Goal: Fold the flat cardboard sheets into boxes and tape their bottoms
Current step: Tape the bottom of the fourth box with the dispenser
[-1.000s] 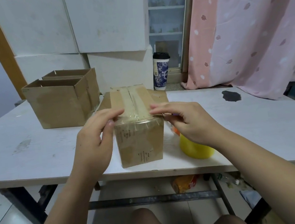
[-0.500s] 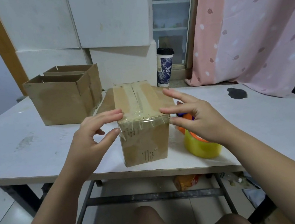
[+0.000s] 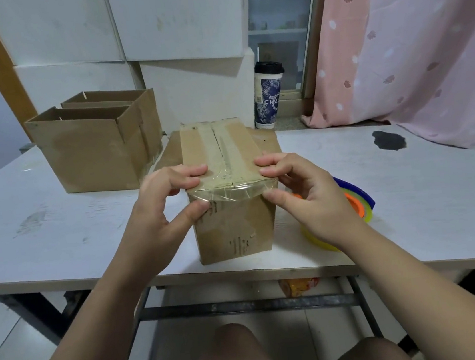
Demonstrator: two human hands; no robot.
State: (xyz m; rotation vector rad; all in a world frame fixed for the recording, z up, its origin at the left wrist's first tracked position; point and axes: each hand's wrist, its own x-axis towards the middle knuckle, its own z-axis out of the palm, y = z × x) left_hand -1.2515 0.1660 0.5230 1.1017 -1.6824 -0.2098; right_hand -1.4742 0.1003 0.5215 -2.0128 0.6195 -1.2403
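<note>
The taped box (image 3: 229,198) stands near the tabletop (image 3: 57,232) front edge, long axis running away from the viewer, seam up. Left hand (image 3: 160,216) and right hand (image 3: 307,198) pinch its near top corners. Tape rolls (image 3: 359,206) sit right; two open boxes (image 3: 97,143) back left, cup (image 3: 269,95) behind.
</note>
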